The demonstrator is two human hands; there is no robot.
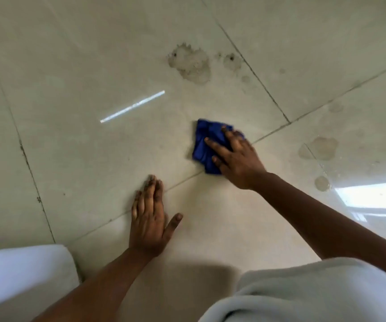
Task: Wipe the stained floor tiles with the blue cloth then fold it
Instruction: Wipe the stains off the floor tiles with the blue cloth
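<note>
A bunched blue cloth (204, 142) lies on the pale floor tiles (82, 140), straddling a grout line. My right hand (236, 156) presses flat on top of it, fingers spread over the fabric. My left hand (149, 219) rests palm down on the bare tile nearer me, fingers together, thumb out, holding nothing. A large brownish stain (191, 63) marks the tile beyond the cloth, with a smaller stain (232, 61) beside it. More blotches (322, 148) sit on the tile to the right.
Dark grout lines (254, 73) cross the floor diagonally. A bright strip of reflected light (132, 106) lies left of the cloth, and a window reflection (375, 198) glares at the right edge. My pale-clothed knees (22, 275) fill the bottom corners.
</note>
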